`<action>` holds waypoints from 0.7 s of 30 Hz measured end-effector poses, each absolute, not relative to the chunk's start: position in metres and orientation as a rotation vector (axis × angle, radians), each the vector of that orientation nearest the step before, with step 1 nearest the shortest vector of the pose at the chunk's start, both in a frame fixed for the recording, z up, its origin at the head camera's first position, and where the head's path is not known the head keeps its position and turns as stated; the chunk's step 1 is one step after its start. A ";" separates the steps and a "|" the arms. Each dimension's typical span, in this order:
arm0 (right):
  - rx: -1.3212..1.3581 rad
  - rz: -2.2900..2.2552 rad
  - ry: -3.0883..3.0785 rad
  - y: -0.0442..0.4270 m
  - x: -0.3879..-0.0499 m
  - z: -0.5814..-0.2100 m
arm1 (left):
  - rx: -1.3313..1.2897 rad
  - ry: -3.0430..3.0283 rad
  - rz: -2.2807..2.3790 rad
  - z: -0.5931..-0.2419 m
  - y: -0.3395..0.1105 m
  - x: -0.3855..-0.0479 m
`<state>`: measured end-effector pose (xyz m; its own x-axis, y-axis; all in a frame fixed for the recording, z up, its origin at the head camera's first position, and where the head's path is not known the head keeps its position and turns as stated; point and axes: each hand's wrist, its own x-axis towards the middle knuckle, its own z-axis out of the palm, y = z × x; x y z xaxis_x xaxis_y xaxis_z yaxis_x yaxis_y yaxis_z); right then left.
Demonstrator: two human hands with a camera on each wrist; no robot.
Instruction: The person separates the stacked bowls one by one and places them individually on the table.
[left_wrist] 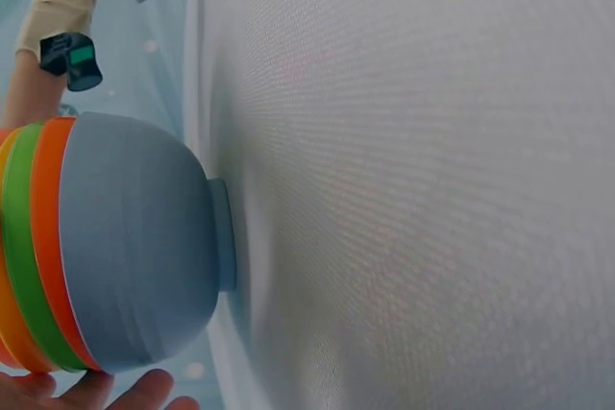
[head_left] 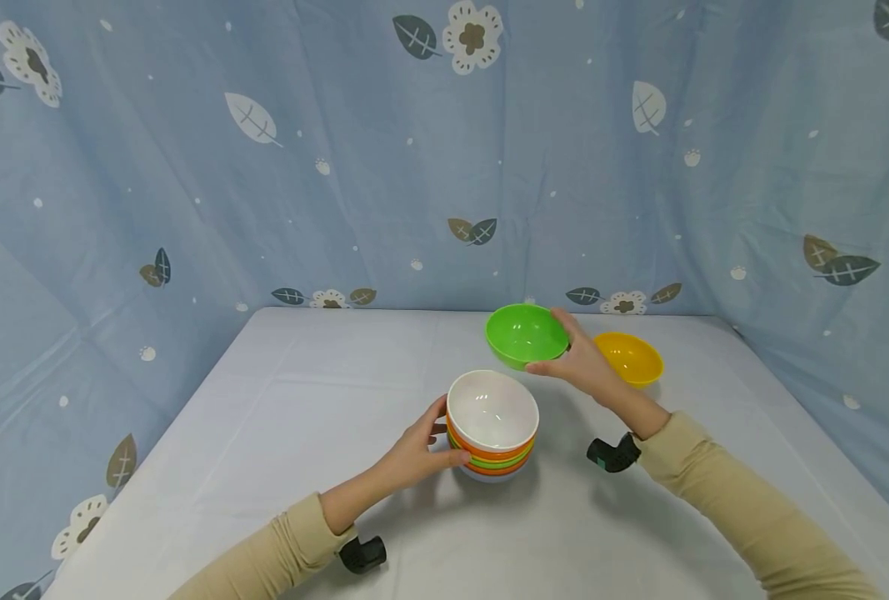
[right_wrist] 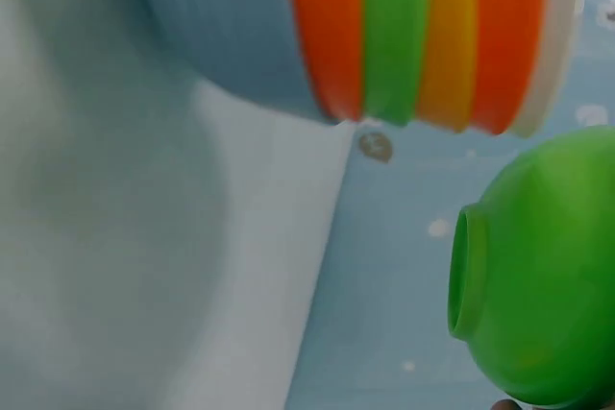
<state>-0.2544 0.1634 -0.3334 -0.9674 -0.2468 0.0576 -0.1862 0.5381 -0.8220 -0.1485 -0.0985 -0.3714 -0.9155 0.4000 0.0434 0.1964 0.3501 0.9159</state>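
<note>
In the head view, a stack of nested bowls (head_left: pixel 492 417) stands on the table, white on top, with orange, yellow and green rims below. Its bottom bowl is the blue-grey bowl (left_wrist: pixel 139 242), seen best in the left wrist view. My left hand (head_left: pixel 422 446) holds the stack's left side, thumb in front. A green bowl (head_left: pixel 526 333) is in my right hand (head_left: pixel 582 358), gripped at its right side, beyond the stack. In the right wrist view, that green bowl (right_wrist: pixel 548 266) hangs clear of the table, near the height of the stack's top.
A yellow bowl (head_left: pixel 631 358) sits at the back right, partly behind the right hand. White cloth covers the table (head_left: pixel 302 417). A blue patterned curtain (head_left: pixel 384 167) hangs behind and along both sides. Each wrist carries a black camera (head_left: pixel 612 452).
</note>
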 end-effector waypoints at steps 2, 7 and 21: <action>-0.372 -1.433 2.704 0.164 -0.259 -0.339 | 0.536 2.426 1.605 -0.372 -0.098 -0.148; -0.372 -1.458 2.705 0.163 -0.269 -0.354 | 0.529 2.441 1.599 -0.373 -0.098 -0.147; -0.302 -1.340 2.765 0.162 -0.283 -0.385 | 0.544 2.429 1.595 -0.377 -0.099 -0.151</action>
<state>-0.2832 0.1620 -0.3851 -0.9794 -0.1986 0.0366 -0.1518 0.6044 -0.7821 -0.1514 -0.0989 -0.3772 -0.9157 0.3994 0.0455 0.2006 0.3559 0.9127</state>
